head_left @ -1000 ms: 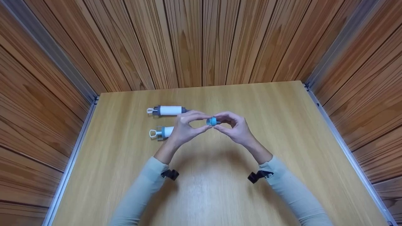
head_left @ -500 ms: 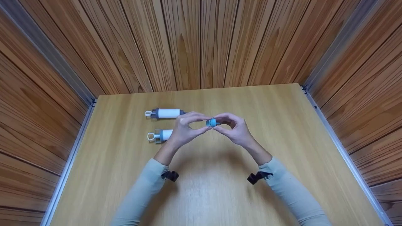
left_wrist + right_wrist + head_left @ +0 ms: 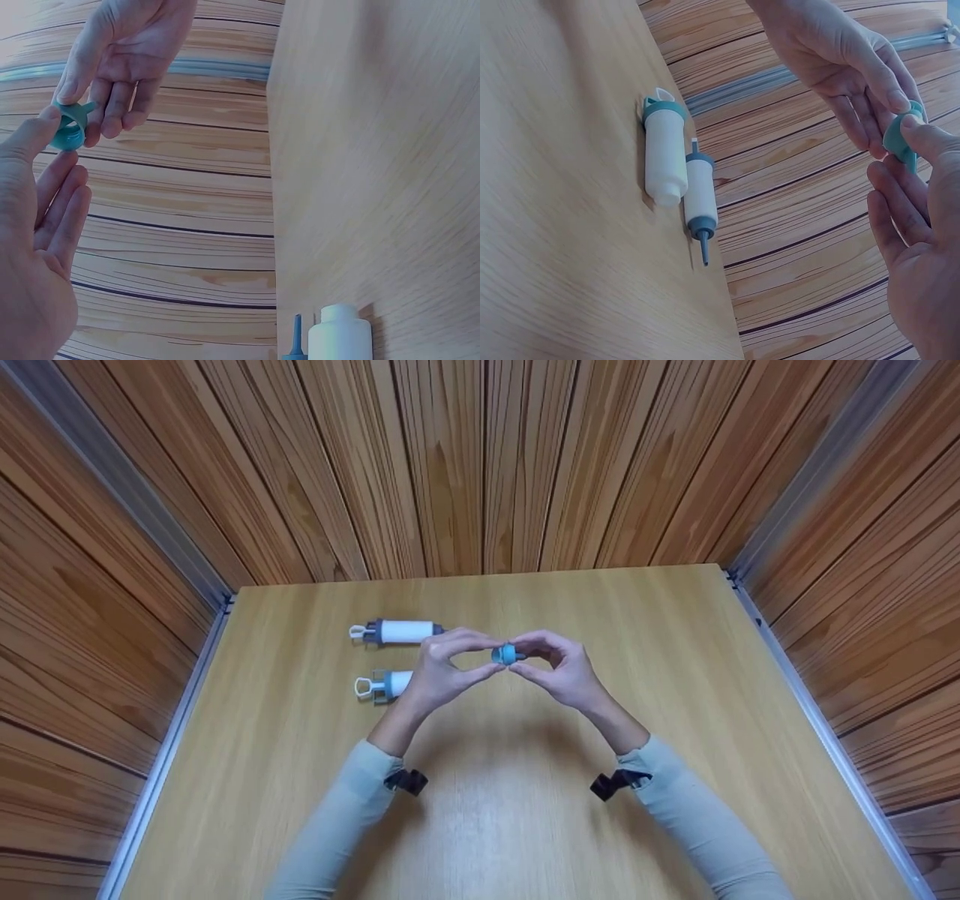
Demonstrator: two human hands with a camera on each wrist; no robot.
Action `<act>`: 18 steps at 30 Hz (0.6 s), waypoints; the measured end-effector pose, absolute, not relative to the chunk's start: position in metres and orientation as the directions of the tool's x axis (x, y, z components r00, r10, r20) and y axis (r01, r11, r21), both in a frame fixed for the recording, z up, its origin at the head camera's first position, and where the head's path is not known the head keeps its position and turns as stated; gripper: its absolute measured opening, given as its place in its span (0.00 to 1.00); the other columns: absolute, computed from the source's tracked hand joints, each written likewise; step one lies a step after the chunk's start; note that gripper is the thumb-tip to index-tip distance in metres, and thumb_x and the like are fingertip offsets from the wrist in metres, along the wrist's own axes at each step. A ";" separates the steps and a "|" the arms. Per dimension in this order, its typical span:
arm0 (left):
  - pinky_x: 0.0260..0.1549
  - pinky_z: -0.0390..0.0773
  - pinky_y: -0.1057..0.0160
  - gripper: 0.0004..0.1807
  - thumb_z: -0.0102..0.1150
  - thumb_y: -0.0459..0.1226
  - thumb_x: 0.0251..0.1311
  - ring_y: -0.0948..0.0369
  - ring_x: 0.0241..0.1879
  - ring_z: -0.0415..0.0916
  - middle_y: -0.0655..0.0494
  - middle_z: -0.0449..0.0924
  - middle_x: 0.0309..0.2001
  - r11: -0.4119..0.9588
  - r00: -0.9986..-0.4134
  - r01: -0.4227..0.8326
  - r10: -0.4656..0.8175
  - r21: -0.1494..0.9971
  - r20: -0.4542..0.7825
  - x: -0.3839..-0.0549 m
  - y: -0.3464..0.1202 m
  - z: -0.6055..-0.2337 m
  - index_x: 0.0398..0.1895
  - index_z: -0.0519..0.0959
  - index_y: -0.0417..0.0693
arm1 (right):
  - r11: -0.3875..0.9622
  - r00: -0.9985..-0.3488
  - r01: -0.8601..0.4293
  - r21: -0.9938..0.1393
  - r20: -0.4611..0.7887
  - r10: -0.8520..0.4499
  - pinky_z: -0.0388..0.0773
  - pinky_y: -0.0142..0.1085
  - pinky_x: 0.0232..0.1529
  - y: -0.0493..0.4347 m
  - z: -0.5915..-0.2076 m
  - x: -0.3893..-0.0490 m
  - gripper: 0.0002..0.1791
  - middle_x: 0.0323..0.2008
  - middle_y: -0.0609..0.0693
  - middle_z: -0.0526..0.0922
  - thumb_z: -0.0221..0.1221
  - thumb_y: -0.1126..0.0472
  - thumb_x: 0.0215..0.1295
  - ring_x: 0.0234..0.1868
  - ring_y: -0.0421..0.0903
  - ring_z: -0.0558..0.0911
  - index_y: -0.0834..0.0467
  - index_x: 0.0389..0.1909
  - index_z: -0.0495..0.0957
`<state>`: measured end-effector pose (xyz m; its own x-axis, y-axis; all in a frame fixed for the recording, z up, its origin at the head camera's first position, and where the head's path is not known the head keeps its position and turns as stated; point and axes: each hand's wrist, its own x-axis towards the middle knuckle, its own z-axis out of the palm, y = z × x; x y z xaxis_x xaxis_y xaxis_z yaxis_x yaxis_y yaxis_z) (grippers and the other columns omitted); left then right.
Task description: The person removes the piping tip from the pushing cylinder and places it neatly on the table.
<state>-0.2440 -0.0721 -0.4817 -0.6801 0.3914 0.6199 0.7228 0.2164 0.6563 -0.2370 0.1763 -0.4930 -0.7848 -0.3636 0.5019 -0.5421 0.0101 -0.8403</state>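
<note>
Between my hands, raised above the table, is a small teal nozzle cap (image 3: 505,654) with a round collar and a narrow spout. My left hand (image 3: 444,666) pinches the collar side between thumb and fingertips. From the other side my right hand (image 3: 556,666) pinches the cap near its spout, which points right. In the left wrist view the cap's ring (image 3: 69,135) looks hollow. A white piston syringe with a teal collar (image 3: 665,150) lies on the table, its tip bare; in the head view my left hand partly hides it.
Beyond it lies a second white syringe (image 3: 407,631) with dark blue ends and a thin blue nozzle (image 3: 704,246). The wooden table (image 3: 480,825) meets plank walls (image 3: 450,465) at the back and sides, with metal rails (image 3: 832,720) along its side edges.
The head view has shifted slightly. Both hands stay in nearly the same pose, still holding the teal nozzle cap together.
</note>
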 end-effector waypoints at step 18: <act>0.60 0.93 0.55 0.15 0.80 0.33 0.67 0.48 0.54 0.92 0.43 0.92 0.50 0.254 -0.717 0.687 0.391 0.681 0.577 -0.242 -0.078 -0.488 0.55 0.92 0.40 | 0.005 -0.783 -0.560 -0.828 0.528 -0.329 0.88 0.29 0.62 0.177 -0.495 -0.238 0.20 0.52 0.36 0.92 0.70 0.82 0.65 0.55 0.33 0.91 0.75 0.58 0.83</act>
